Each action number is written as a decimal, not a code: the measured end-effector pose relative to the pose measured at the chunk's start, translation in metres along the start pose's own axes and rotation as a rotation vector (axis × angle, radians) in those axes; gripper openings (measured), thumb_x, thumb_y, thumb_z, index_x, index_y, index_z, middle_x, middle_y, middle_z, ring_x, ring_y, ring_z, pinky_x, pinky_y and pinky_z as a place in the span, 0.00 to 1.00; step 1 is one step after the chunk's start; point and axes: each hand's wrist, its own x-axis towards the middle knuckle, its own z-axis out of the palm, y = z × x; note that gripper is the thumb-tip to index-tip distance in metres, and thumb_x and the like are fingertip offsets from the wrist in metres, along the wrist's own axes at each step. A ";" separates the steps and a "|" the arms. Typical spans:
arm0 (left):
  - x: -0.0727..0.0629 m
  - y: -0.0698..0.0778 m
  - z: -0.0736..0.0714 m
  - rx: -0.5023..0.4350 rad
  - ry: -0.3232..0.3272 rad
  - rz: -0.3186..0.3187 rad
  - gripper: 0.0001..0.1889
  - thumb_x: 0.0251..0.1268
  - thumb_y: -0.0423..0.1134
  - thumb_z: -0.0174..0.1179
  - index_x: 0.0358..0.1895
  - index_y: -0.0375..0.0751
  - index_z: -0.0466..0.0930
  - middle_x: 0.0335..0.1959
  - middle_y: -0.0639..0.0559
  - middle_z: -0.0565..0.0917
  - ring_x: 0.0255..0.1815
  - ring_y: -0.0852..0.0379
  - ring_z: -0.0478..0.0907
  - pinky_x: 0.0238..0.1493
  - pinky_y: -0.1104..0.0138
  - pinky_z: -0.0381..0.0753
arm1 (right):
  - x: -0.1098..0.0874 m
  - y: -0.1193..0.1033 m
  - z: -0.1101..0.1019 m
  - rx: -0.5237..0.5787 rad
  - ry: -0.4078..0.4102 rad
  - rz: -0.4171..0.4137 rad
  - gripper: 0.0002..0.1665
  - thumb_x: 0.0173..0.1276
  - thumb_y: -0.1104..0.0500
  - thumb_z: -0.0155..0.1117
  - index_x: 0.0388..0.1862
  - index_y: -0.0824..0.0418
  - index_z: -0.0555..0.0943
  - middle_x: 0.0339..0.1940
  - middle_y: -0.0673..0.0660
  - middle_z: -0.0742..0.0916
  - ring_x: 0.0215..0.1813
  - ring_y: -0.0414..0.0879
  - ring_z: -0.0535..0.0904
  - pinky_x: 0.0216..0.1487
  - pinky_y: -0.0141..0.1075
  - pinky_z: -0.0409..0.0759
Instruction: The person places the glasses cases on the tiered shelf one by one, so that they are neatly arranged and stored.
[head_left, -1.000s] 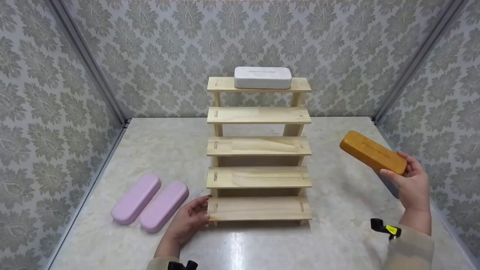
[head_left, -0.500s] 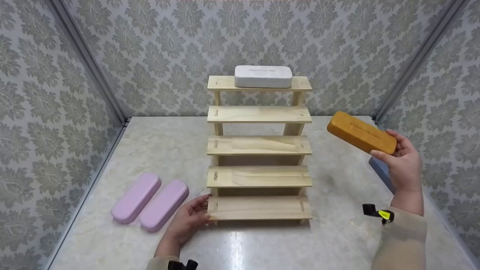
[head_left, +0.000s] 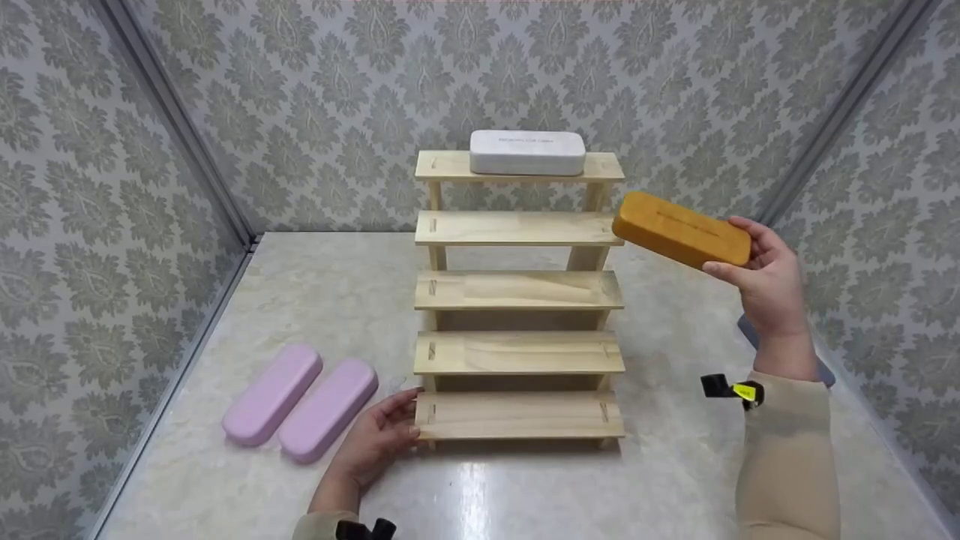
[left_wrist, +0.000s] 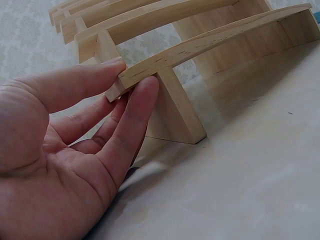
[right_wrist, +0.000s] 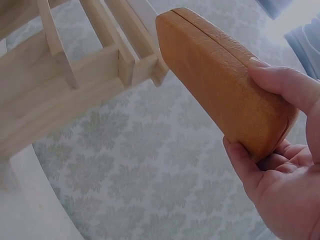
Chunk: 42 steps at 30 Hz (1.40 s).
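My right hand (head_left: 778, 292) grips one end of an orange glasses case (head_left: 681, 231), thumb on the near side. The case is held up in the air, slightly tilted, its far end overlapping the right edge of the second shelf from the top in the head view. In the right wrist view, a lid seam runs along the orange case (right_wrist: 200, 75). A stepped wooden display rack (head_left: 517, 352) with several shelves stands mid-table. At its lowest shelf, my left hand (head_left: 377, 442) pinches the left end between thumb and fingers; the left wrist view shows this shelf end (left_wrist: 145, 70) close up.
A white glasses case (head_left: 527, 154) lies on the top shelf. Two pink cases (head_left: 274, 396) lie side by side left of the rack. A blue-grey case (head_left: 825, 372) at the right is partly hidden behind my right forearm. Patterned walls (head_left: 315, 112) enclose the table.
My right hand has carried the orange case up and leftward, from over the table's right side to the rack's upper right. My left hand has stayed on the bottom shelf.
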 end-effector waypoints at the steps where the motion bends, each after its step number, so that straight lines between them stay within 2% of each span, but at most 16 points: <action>1: 0.000 0.000 0.000 0.001 0.001 0.000 0.39 0.64 0.20 0.59 0.77 0.23 0.54 0.57 0.54 0.81 0.55 0.58 0.81 0.53 0.68 0.87 | 0.002 0.000 0.004 -0.006 -0.011 0.002 0.37 0.60 0.78 0.70 0.68 0.65 0.73 0.57 0.53 0.82 0.57 0.44 0.80 0.52 0.25 0.86; 12: -0.001 0.001 0.001 0.006 0.002 0.006 0.39 0.64 0.20 0.59 0.77 0.24 0.54 0.58 0.53 0.80 0.56 0.57 0.81 0.55 0.67 0.87 | 0.027 0.000 0.051 -0.096 -0.117 0.026 0.40 0.59 0.74 0.75 0.70 0.63 0.72 0.59 0.52 0.81 0.58 0.45 0.79 0.54 0.26 0.86; 16: 0.000 0.002 0.001 0.007 -0.006 0.002 0.40 0.63 0.20 0.59 0.78 0.23 0.51 0.58 0.52 0.79 0.56 0.56 0.82 0.54 0.66 0.88 | 0.037 0.002 0.068 -0.104 -0.161 0.042 0.40 0.59 0.73 0.75 0.70 0.64 0.71 0.59 0.52 0.81 0.58 0.45 0.79 0.55 0.26 0.86; 23: 0.000 0.002 0.000 -0.009 -0.040 -0.002 0.40 0.65 0.19 0.58 0.78 0.23 0.49 0.58 0.52 0.80 0.54 0.56 0.83 0.49 0.65 0.89 | 0.052 0.008 0.093 -0.101 -0.233 0.064 0.41 0.57 0.76 0.74 0.70 0.65 0.71 0.58 0.52 0.81 0.57 0.46 0.78 0.54 0.26 0.85; 32: -0.001 0.002 0.000 -0.007 -0.033 0.009 0.39 0.64 0.20 0.58 0.78 0.24 0.52 0.58 0.52 0.80 0.55 0.56 0.82 0.49 0.65 0.89 | 0.065 0.014 0.124 -0.140 -0.295 0.113 0.43 0.57 0.77 0.72 0.72 0.68 0.69 0.55 0.52 0.81 0.56 0.45 0.77 0.53 0.26 0.84; 42: -0.001 0.001 0.000 0.014 -0.012 0.016 0.37 0.64 0.20 0.59 0.77 0.28 0.58 0.58 0.52 0.80 0.55 0.56 0.83 0.50 0.66 0.88 | 0.075 0.022 0.146 -0.209 -0.343 0.138 0.45 0.55 0.76 0.74 0.73 0.68 0.69 0.56 0.51 0.82 0.54 0.44 0.79 0.53 0.27 0.84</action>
